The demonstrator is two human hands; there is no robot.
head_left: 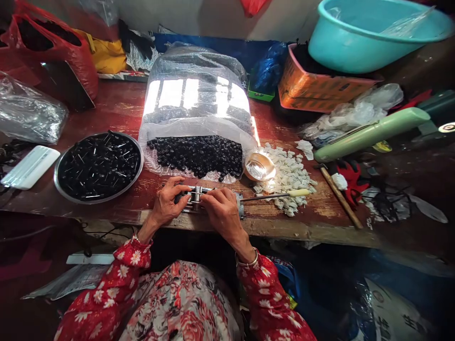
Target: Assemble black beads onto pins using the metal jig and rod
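Both hands work at a small metal jig [195,204] on the table's front edge. My left hand [167,199] is at its left side, thumb and forefinger closed round a small black part [178,196] that they mostly cover. My right hand [224,208] comes from the other side, its fingertips pinched on a thin metal pin [197,193] that points left across the jig. A metal rod with a yellowish handle [297,192] sticks out to the right of the jig. Just behind, black small parts [199,156] spill from the mouth of a clear plastic bag [197,66].
A round metal tray [141,173] of black parts with pins stands left, beside a white power bank-like box [31,166]. To the right are a small bowl [259,166], whitish pieces [287,175], a wooden-handled hammer [339,196], an orange basket [313,90] and a turquoise basin [341,45].
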